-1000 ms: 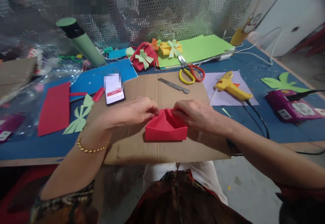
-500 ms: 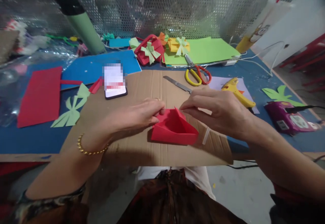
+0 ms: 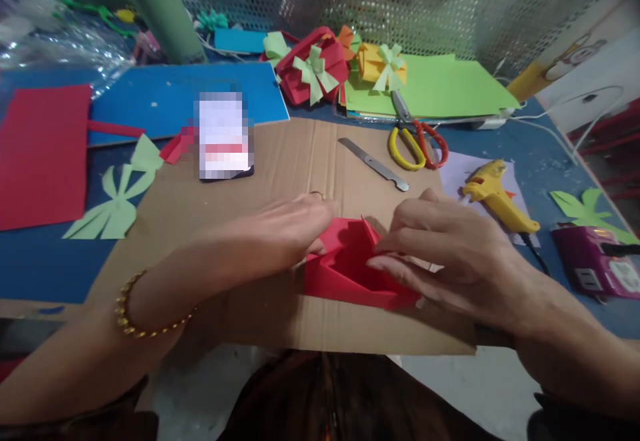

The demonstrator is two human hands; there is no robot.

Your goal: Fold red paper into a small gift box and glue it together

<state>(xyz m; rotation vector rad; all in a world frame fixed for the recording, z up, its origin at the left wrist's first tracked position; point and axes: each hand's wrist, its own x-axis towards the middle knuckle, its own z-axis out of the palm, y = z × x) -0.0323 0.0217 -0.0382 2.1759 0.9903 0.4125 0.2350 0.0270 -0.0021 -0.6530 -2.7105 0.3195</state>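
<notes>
A red folded-paper box (image 3: pixel 345 285) with an open top lies on the cardboard sheet (image 3: pixel 240 321). My left hand (image 3: pixel 287 227) is closed on its left end, the thumb at the rim and the other fingers partly hidden. At the right end, my right hand (image 3: pixel 450 257) pinches the box's side wall, thumb and fingers bent close together. A pointed red flap stands up between the two hands. Behind the box lies a flat metal blade (image 3: pixel 373 162), near scissors (image 3: pixel 407 147) with one yellow and one red handle.
A yellow glue gun (image 3: pixel 500 201) rests on lilac paper at right, near a purple box (image 3: pixel 590 261) with a cable. A phone (image 3: pixel 223 127) lies left of centre. Red paper (image 3: pixel 45 154), green paper bows (image 3: pixel 120 201), a finished red paper bag (image 3: pixel 313 71) and green sheets (image 3: pixel 440 87) surround the cardboard.
My right hand has come down from the upright flap onto the box's right side wall. My left hand keeps its hold. The whole view has tilted and come closer.
</notes>
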